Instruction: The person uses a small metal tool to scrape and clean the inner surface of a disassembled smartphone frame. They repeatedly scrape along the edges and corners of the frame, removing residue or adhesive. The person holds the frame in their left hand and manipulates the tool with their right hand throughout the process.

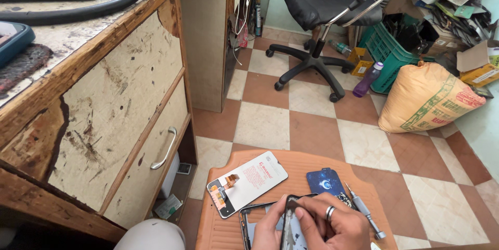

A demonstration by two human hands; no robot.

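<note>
Left hand (267,229): fingers curled on the near edge of the phone frame (287,224), steadying it upright.
Right hand (332,225): ringed fingers pinch the frame's top edge.
Frame: on edge between both hands, over the orange stool (312,162).
Beyond the fingers: white screen panel (247,182), blue back cover (326,182), screwdriver (364,211) to the right.
Green crate (387,52): far off, contents unclear.
</note>
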